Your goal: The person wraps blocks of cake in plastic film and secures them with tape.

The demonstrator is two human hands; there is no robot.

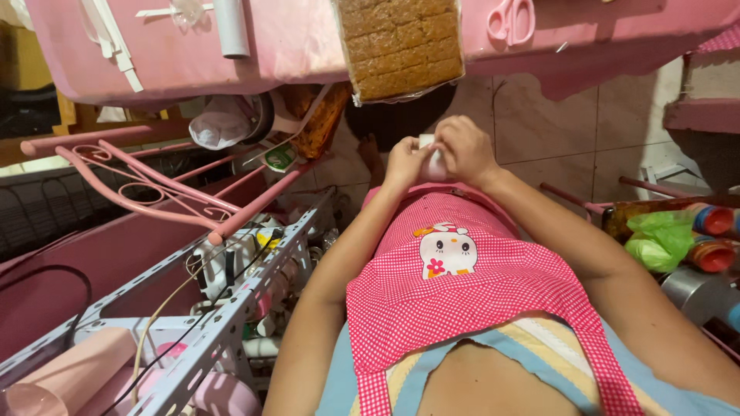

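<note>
Both hands meet in front of the person's waist, just above the top edge of a pink checked apron, and share one small white object, a roll or small container as far as can be told; most of it is covered. The left hand closes on it from the left, the right hand from the right and above, so the object sits between the two sets of fingers, touching both, neither hand clearly nearer. Its long axis cannot be read, since only a small white patch shows between the fingertips. The fingers of both hands are curled and pinched onto it. Beyond the hands, at the edge of the pink worktop, lies a wrapped slab of brown scored cake, well apart from the object, with pink scissors further right. A metal rack stands to the left.
</note>
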